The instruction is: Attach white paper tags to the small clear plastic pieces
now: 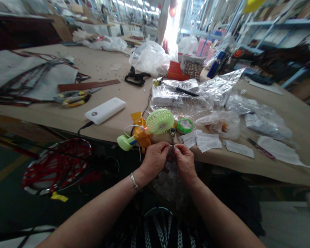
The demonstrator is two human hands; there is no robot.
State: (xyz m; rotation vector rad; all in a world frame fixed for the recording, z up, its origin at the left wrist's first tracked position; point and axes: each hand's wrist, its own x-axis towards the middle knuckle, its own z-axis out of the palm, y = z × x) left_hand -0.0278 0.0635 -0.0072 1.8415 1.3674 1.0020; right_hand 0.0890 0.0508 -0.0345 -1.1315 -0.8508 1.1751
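Head view: pinching a small piece between the fingertips of left hand and right hand, in front of the near edge of the table. Too small and blurred to tell which way it points or how its long axis lies. Just beyond the fingertips, a metal fitting, long axis running from table toward hands, narrow end nearest the fingers. Beside it, left, a green fan, grille up, handle slanting down to the left through orange tape; right, a green roll and paper slips. Farther left, a white power bank with black cable plugged in.
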